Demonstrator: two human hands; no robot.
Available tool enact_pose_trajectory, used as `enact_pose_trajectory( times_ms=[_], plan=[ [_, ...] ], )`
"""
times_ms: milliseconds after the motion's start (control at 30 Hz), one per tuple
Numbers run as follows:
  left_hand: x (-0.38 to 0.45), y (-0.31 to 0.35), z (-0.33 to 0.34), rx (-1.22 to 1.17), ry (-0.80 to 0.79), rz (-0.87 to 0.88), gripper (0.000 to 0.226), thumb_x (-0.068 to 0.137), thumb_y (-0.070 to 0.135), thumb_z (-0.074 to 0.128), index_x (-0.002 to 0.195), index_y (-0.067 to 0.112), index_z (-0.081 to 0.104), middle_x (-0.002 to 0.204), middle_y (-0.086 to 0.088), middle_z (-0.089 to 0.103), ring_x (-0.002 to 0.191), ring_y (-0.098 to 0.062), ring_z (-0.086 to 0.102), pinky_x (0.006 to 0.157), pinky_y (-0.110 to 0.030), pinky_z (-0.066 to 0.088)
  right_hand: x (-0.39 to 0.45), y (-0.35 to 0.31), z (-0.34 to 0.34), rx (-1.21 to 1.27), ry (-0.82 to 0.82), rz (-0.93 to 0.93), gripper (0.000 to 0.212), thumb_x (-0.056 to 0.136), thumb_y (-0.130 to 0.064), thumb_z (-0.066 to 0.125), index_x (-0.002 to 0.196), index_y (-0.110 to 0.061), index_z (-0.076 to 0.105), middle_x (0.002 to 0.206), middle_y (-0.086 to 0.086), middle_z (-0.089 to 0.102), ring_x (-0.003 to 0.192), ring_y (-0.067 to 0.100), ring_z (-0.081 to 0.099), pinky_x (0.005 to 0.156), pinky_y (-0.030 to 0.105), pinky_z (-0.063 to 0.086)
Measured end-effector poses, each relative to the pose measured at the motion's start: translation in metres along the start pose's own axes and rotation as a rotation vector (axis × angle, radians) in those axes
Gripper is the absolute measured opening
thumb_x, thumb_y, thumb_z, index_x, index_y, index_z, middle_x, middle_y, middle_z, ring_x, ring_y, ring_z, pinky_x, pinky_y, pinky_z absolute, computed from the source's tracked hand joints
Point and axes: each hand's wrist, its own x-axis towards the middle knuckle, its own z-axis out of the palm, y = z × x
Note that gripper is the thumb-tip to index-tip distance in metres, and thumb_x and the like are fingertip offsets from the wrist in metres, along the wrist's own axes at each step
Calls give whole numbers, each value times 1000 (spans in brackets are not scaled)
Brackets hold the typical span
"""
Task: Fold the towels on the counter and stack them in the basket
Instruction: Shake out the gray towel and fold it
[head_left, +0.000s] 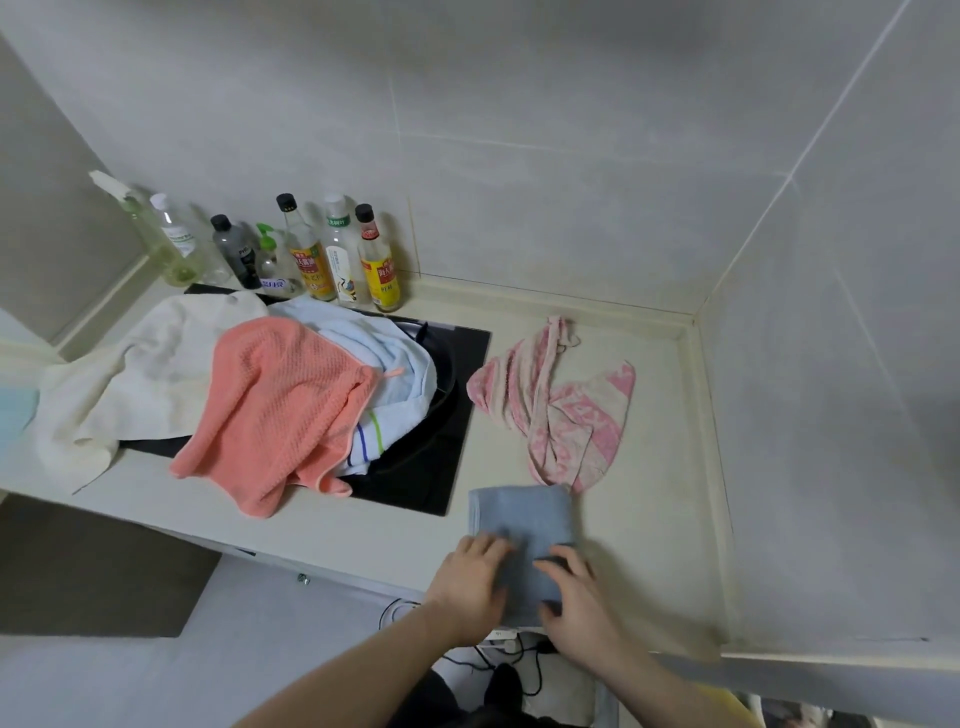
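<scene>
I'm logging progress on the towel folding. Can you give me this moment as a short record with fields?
In hand: blue towel, folded, at the counter's front edge
Left hand: fingers flat on it
Right hand: fingers flat on it
Unfolded: pink patterned towel on the counter; coral towel, pale blue towel and white towel heaped over the stove
Behind: bottles
Basket: not in view
</scene>
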Motion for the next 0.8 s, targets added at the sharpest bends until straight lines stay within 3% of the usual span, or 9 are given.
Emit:
enact_pose_trajectory(
  times_ms=[67,200,300,500,667,800],
  plan=[
    [1,-1,1,8,-152,-12,49,97,35,46,146,28,45,153,1,36,139,-25,34,113,-41,36,-7,-1,1,-30,-1,3,60,77,-25,59,137,-28,57,141,-11,40,125,14,44,109,27,40],
    [1,3,0,112,-119,-8,57,97,36,45,153,33,33,160,4,24,143,-24,28,114,-41,32,-12,7,0,-135,-112,2,67,76,-27,55,142,-30,53,141,-10,44,125,18,47,109,28,40],
    [-3,0,-1,148,-187,4,63,97,37,48,156,36,26,164,7,13,149,-22,18,119,-43,28,-3,3,-8,-85,-124,54,59,80,-36,58,138,-29,57,136,-11,50,123,17,53,107,27,40],
    [-1,-4,-8,84,-254,-21,63,97,38,50,156,38,27,166,10,10,152,-20,12,122,-46,25,35,-8,-38,146,101,333,58,83,-30,72,137,-19,53,129,1,54,117,24,58,102,35,46],
    [-2,-5,-6,75,-281,-26,64,97,35,50,156,39,27,168,12,7,153,-20,10,122,-47,24,83,10,-35,452,-10,526,28,76,-30,73,100,-16,70,91,0,75,90,27,73,86,47,59],
    [-3,-7,-10,65,-310,-21,62,98,34,51,156,39,29,168,13,7,154,-19,11,123,-47,22,96,-8,-49,516,5,557,17,86,-16,73,102,-9,74,96,12,76,91,27,72,81,37,56]
  ],
)
